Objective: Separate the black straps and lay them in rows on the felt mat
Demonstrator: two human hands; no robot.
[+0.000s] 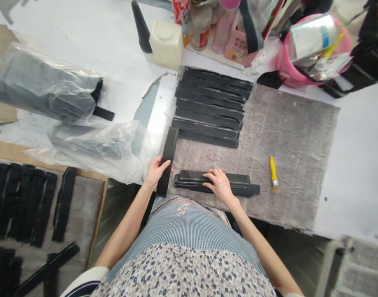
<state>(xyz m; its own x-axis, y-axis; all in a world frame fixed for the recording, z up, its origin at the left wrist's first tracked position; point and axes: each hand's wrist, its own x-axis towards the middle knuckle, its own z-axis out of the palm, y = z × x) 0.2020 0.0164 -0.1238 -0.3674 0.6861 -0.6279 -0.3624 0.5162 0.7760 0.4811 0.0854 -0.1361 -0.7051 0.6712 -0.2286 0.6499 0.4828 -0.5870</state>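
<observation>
My left hand [157,172] is closed around the middle of a flat black strip [169,150], its thumb on the upper face. That strip stands slanted across the left edge of the grey mat [294,123]. My right hand [219,184] rests on a stack of black strips [189,181] near the mat's front edge, fingers bent over the top ones; whether it grips one I cannot tell. Beyond both hands, several black strips [212,109] lie side by side in a row. A yellow-handled brush [273,173] lies to the right of the stack.
Clear plastic bags [105,148] and a wrapped dark bundle [43,82] lie at left. A lower board [83,206] holds more black strips. A glue bottle [166,43], jars [201,27] and a pink basket [314,49] stand at the back.
</observation>
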